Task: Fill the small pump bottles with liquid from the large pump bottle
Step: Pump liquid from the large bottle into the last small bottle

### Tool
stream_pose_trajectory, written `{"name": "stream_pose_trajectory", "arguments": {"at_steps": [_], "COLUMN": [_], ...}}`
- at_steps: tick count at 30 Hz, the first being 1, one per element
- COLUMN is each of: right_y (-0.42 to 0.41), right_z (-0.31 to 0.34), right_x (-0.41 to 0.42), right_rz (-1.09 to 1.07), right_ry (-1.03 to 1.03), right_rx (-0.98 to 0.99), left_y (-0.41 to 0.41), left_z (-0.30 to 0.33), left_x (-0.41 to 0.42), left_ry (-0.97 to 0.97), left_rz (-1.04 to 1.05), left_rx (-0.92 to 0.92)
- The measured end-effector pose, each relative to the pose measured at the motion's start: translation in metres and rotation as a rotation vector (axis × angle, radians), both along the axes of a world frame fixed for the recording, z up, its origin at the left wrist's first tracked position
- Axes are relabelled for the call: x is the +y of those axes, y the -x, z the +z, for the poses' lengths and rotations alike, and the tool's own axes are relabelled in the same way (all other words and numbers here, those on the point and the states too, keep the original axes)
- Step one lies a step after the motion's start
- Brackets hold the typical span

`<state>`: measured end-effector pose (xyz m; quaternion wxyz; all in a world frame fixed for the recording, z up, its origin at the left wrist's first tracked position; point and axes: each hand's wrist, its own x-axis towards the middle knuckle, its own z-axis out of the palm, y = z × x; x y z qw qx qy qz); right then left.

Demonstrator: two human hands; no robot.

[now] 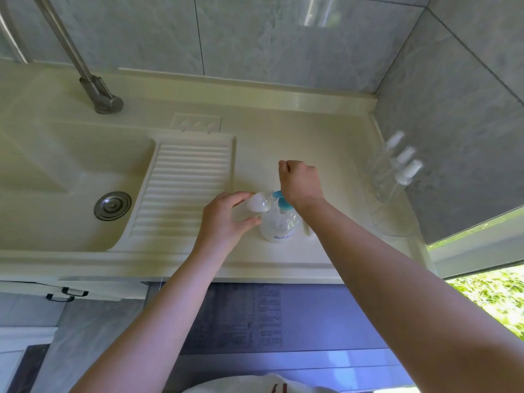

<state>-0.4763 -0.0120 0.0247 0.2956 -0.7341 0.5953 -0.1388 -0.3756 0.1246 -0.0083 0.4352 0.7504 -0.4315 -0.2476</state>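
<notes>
small bottle (259,204) tilted, mouth toward blue spout, in left hand (224,219) pinch; right hand (300,181) fisted over pump

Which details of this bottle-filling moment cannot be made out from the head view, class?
- Pump head of the large pump bottle: covered by the right hand.
- Fill level in the small bottle: partly hidden by the left hand, clear on pale.
- Contents of the three small bottles: too small, distorted.
- Faucet spout: cut off by the top edge.
</notes>
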Motion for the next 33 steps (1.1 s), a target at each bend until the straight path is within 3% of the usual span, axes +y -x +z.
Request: {"name": "stream_pose_trajectory", "arguments": {"at_steps": [19,27,33], "right_y": [0.0,0.001,0.001], "right_z": [-0.002,-0.008,-0.005], "right_x": [-0.003,-0.004,-0.003], "right_rz": [0.011,0.073,0.037], "right_ry": [0.017,0.031,0.021], "right_rx": [-0.006,0.152,0.072], "left_y": [-0.004,-0.002,-0.002], "left_z": [-0.002,0.0,0.003], "left_x": [0.001,-0.001,0.004], "left_ry": [-0.02,-0.023,-0.024], "left_rz": [-0.013,-0.024,-0.027], "left_rx": [-0.058,-0.04,-0.075]}}
